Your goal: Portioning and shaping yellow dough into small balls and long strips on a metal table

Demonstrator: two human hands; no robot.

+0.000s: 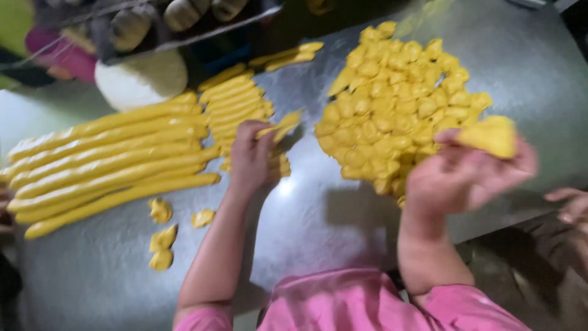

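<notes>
I log: left hand (250,156) extended far, fingers pinching dough strip (283,125) | right hand (468,175) raised near-right, fingers gripping dough lump (490,136) | dough-piece pile (392,98) between.

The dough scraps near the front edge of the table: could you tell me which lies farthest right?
The scrap just left of the left hand's forearm, below the long rolls; the other three sit further left in a loose column.

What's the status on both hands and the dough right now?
Left hand grips a short dough strip. Right hand holds a yellow dough lump, raised beside the pile of pieces. Nothing blocking.
</notes>
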